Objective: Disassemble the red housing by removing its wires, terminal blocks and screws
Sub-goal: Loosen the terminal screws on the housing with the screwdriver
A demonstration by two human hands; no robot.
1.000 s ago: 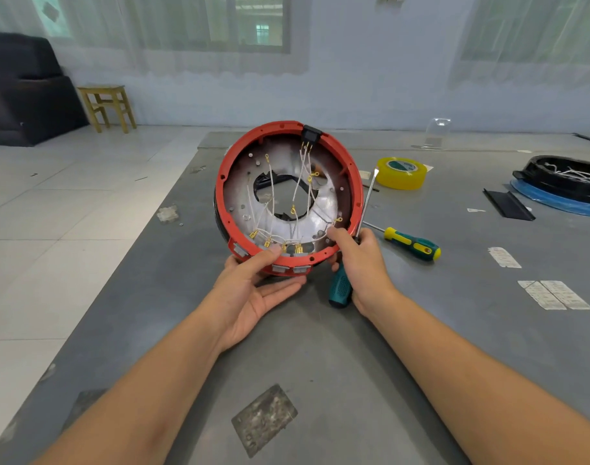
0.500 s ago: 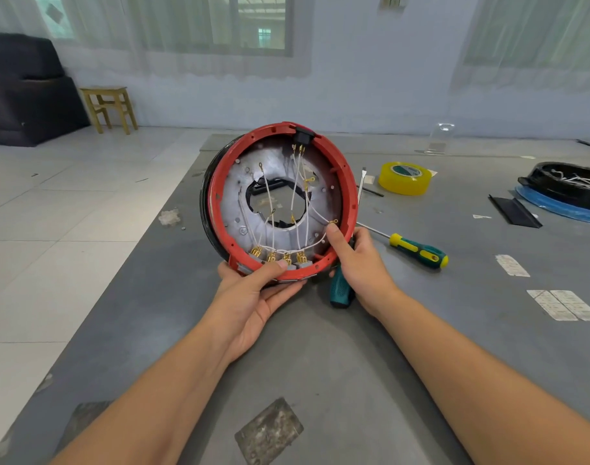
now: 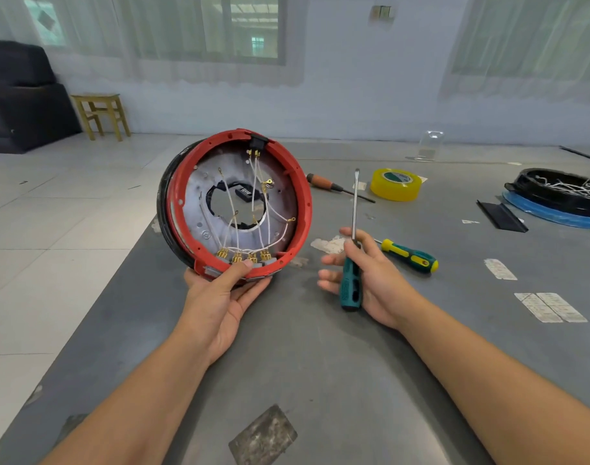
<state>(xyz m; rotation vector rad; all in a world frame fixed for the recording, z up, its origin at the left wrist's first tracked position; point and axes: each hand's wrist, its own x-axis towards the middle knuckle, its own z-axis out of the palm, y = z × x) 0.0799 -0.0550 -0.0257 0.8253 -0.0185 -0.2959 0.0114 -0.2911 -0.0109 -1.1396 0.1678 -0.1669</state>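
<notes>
From where I sit, the job looks barely started. My left hand (image 3: 220,297) holds the red housing (image 3: 235,204) tipped up on its lower rim just above the tabletop (image 3: 320,364), thumb pressed over the inner edge and fingers cupped beneath, so the open side faces me. Inside, the white wires (image 3: 253,209) are all in place: they run from the black connector (image 3: 258,142) at the top of the ring down across the grey metal plate to a row of brass terminal blocks (image 3: 243,256) at the bottom, right by my thumb. A few ring lugs also sit on the plate; whether their screws are in I cannot make out. My right hand (image 3: 364,276) is off the housing, just beside it, loosely curled round the teal-handled screwdriver (image 3: 352,260), which stands upright with its blade pointing up and the fingers partly spread. I judge nothing has come off this unit yet, so wires, blocks and screws all remain. Spare tools lie on the tabletop beyond: a green-and-yellow screwdriver (image 3: 409,259), an orange-handled one (image 3: 324,182) and a yellow tape roll (image 3: 396,184). Far right, a black tray (image 3: 555,193) holds loose white wires.
</notes>
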